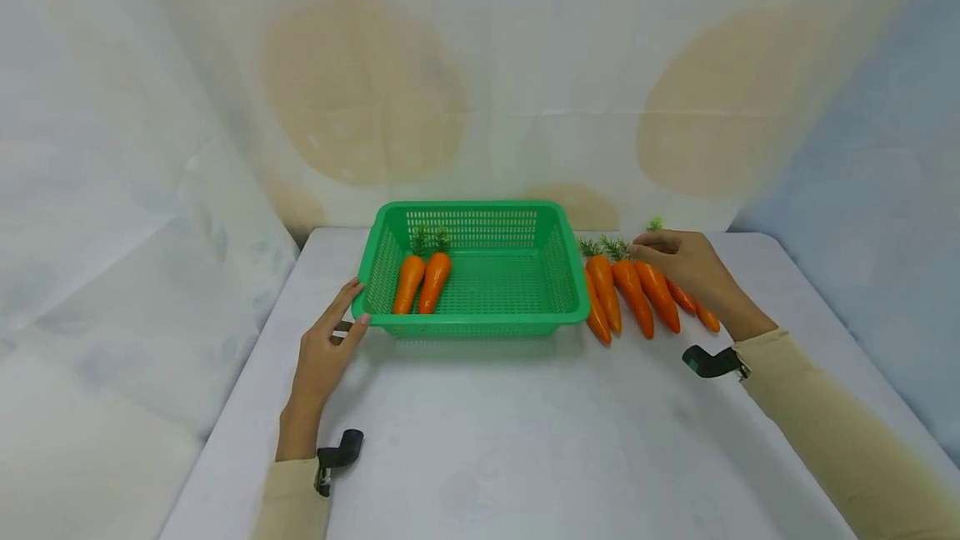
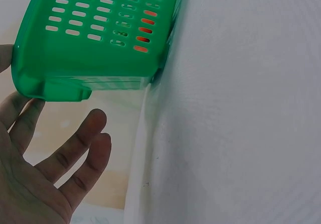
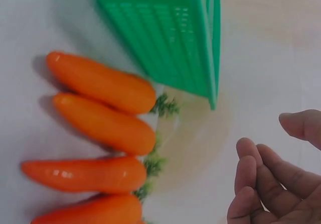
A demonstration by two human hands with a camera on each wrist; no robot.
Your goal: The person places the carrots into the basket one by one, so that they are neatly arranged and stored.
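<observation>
A green plastic basket [image 1: 480, 325] stands at the far side of the table, with two orange carrots [image 1: 436, 283] side by side at its left end. My left hand [image 1: 324, 348] holds the basket's front left corner, thumb and first fingers against the rim. Two other fingers [image 2: 83, 176] stretch out free below it in the left wrist view. To the basket's right lies a row of several carrots [image 1: 633, 298], green tops pointing away. Over the tops near the row's right end is my right hand [image 1: 693, 269], its thumb apart from the loosely bent fingers [image 3: 246, 171] and nothing between them.
The white table [image 1: 480, 432] runs back to a pale curtain [image 1: 525, 65] with tan round patches close behind the basket. Cloth hangs along the left and right sides too. Black wrist cameras [image 1: 712, 362] sit on both sleeves.
</observation>
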